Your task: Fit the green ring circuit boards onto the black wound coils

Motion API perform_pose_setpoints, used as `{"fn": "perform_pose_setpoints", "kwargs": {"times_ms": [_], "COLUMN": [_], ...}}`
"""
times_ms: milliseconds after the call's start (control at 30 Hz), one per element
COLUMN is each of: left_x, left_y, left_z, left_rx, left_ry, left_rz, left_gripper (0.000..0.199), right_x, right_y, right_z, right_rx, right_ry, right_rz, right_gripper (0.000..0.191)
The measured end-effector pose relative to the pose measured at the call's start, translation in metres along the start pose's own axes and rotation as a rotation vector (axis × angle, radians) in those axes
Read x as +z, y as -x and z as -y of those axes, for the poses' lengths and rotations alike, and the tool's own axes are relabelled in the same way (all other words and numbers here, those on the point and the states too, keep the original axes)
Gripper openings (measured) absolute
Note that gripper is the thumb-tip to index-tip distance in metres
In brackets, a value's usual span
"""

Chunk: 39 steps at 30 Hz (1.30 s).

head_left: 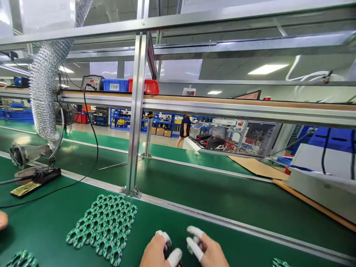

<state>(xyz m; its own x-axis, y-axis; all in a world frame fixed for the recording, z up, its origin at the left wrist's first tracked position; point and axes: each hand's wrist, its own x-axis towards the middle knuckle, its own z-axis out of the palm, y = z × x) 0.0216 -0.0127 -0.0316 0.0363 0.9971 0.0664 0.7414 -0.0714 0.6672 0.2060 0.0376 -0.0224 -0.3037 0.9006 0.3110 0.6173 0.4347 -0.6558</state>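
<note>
A panel of green ring-shaped boards lies flat on the green bench, left of my hands. My left hand, with white finger covers, is at the bottom centre, its fingers curled; a small dark and red bit shows beneath its thumb, too hidden to name. Just to the right is my right hand, also in white finger covers, its fingers bent towards the left hand. A small shiny piece shows between its fingertips, too small to make out. The two hands do not touch.
More ring boards lie at the bottom left, and others at the bottom right. A soldering iron stand and cable are at left, beside a foil duct. An upright metal post rises behind the panel. Someone's fingertip shows at the left edge.
</note>
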Motion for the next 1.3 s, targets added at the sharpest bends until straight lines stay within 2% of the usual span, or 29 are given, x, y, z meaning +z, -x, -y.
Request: {"fn": "perform_pose_setpoints", "kwargs": {"times_ms": [67, 133, 233, 333, 533, 667, 767, 900, 967, 1033, 1167, 1300], "left_x": [-0.01, -0.016, -0.02, -0.022, -0.029, -0.031, -0.029, -0.026, -0.026, -0.026, -0.025, -0.022], "left_y": [0.005, 0.01, 0.014, 0.016, 0.021, 0.02, 0.019, 0.019, 0.02, 0.02, 0.021, 0.021], "left_z": [-0.003, -0.003, -0.003, -0.004, -0.007, -0.004, -0.002, -0.004, -0.005, -0.006, -0.005, -0.004], "left_rx": [0.085, 0.148, 0.173, 0.163, 0.156, 0.154, 0.164, 0.17, 0.186, 0.199, 0.211, 0.216], "left_ry": [-0.018, -0.039, -0.049, -0.081, -0.054, -0.026, -0.082, -0.233, -0.282, -0.31, -0.345, -0.32], "left_rz": [0.07, 0.102, 0.089, 0.088, 0.092, 0.106, 0.107, 0.074, 0.069, 0.068, 0.061, 0.049], "left_gripper": [0.04, 0.051, 0.042, 0.042, 0.046, 0.038, 0.042, 0.048, 0.05, 0.051, 0.05, 0.048], "right_x": [-0.013, -0.023, -0.028, -0.028, -0.025, -0.025, -0.025, -0.024, -0.024, -0.022, -0.013, -0.001], "right_y": [-0.006, -0.007, -0.004, -0.001, 0.001, 0.0, 0.001, 0.004, 0.005, 0.007, 0.015, 0.024], "right_z": [-0.007, -0.009, -0.005, 0.002, 0.005, 0.005, 0.005, 0.006, 0.011, 0.019, 0.044, 0.057], "right_rx": [0.004, 0.016, 0.037, 0.042, 0.04, 0.033, 0.025, 0.034, 0.057, 0.096, 0.107, -0.021], "right_ry": [0.083, 0.107, 0.095, 0.125, 0.196, 0.219, 0.223, 0.227, 0.149, -0.028, -0.343, -0.306], "right_rz": [0.008, 0.096, 0.272, 0.351, 0.324, 0.292, 0.284, 0.25, 0.202, 0.192, 0.281, 0.297], "right_gripper": [0.047, 0.057, 0.07, 0.074, 0.063, 0.043, 0.03, 0.027, 0.028, 0.03, 0.031, 0.028]}}
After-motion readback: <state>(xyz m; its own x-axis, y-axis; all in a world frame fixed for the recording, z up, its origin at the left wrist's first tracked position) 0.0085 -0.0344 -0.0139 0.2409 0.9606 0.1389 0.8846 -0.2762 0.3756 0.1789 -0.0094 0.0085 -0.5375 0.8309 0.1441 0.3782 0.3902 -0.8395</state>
